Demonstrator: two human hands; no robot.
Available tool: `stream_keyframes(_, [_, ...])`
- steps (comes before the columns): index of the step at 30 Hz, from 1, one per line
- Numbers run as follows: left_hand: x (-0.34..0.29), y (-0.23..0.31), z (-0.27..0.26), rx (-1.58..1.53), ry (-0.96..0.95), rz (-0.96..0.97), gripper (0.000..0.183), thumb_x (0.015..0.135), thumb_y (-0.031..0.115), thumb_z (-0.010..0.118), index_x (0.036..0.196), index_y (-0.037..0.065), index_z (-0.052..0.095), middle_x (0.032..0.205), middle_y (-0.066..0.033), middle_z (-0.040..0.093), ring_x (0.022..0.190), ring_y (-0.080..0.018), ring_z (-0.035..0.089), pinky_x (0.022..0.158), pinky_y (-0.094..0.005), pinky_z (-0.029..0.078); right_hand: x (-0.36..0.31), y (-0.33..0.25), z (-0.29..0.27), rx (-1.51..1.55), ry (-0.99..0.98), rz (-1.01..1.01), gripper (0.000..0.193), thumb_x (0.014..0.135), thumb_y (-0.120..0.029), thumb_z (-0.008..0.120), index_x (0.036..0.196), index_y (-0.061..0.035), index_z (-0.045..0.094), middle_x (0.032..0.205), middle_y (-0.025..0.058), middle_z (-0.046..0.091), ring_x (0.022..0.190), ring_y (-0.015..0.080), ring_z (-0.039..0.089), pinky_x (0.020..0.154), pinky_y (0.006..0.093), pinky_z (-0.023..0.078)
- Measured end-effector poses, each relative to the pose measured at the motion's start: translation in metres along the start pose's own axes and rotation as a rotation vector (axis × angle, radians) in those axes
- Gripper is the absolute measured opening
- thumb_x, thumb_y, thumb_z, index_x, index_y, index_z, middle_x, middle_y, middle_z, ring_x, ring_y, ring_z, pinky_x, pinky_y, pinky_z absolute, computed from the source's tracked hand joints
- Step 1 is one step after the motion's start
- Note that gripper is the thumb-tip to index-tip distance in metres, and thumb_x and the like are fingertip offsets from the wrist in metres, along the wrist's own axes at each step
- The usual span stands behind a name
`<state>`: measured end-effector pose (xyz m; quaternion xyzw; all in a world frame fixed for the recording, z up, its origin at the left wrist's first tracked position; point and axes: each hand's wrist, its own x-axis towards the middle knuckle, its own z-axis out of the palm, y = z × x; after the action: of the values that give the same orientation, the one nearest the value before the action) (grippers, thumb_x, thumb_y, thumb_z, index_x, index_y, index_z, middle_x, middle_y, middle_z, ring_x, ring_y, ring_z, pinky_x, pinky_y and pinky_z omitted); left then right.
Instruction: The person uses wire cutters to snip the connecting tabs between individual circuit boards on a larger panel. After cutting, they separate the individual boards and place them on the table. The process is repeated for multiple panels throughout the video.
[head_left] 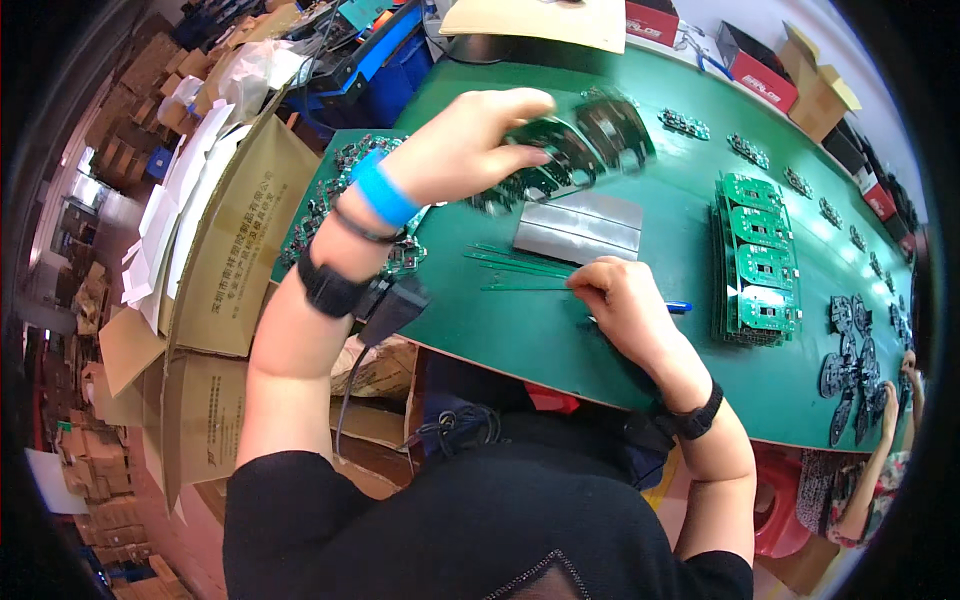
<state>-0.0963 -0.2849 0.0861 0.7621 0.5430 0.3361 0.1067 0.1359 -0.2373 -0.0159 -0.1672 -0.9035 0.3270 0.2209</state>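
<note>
The left hand (462, 140) is raised above the green worktop (600, 340), its fingers closed around the near end of a dark panel of small circuit boards (560, 150), which is motion-blurred and hangs tilted just beyond the fingertips. The right hand (620, 300) rests low on the worktop, fingers curled shut on what looks like a blue pen (680, 306), only the tip of which shows past the knuckles. Between the two hands lie thin green strips (515, 268) and, just beyond them, a grey flat sheet (580, 228). To the right of the right hand stands a stack of green circuit boards (757, 262); to the left of the left wrist lies a tray of small round boards (330, 195). To do this well, I judge the panel should be held by its edges, kept level so no part flexes or snaps early, and lowered squarely near the right hand, clear of the loose strips.
</note>
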Motion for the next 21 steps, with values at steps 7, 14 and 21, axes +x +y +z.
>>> stream_keyframes(7, [0.044,-0.01,0.047,0.441,-0.226,-0.029,0.028,0.078,0.016,0.067,0.105,0.015,0.062,0.09,-0.0138,0.066,0.084,-0.0346,0.063,0.072,-0.0429,0.05,0.002,0.009,0.009,-0.113,0.02,-0.021,0.006,0.078,-0.004,0.061,0.083,-0.0004,0.062,0.08,0.0188,0.062,0.079,0.0365,0.061,0.071,0.043,0.048])
stream_keyframes(14, [0.049,-0.006,0.056,0.433,-0.275,-0.017,0.028,0.079,0.015,0.065,0.107,0.015,0.062,0.088,-0.0154,0.066,0.083,-0.0351,0.064,0.071,-0.0437,0.05,-0.001,0.016,0.01,-0.036,0.027,0.007,0.006,0.08,-0.003,0.058,0.084,0.0003,0.061,0.078,0.0171,0.059,0.078,0.0363,0.059,0.072,0.0425,0.048])
stream_keyframes(21, [0.046,-0.001,0.061,0.437,-0.245,-0.011,0.028,0.079,0.016,0.065,0.107,0.015,0.062,0.087,-0.0157,0.066,0.081,-0.0354,0.063,0.069,-0.0444,0.05,-0.004,0.018,0.008,-0.061,0.061,-0.042,0.006,0.08,-0.006,0.059,0.081,0.0003,0.059,0.078,0.0175,0.059,0.079,0.0364,0.059,0.072,0.0429,0.048])
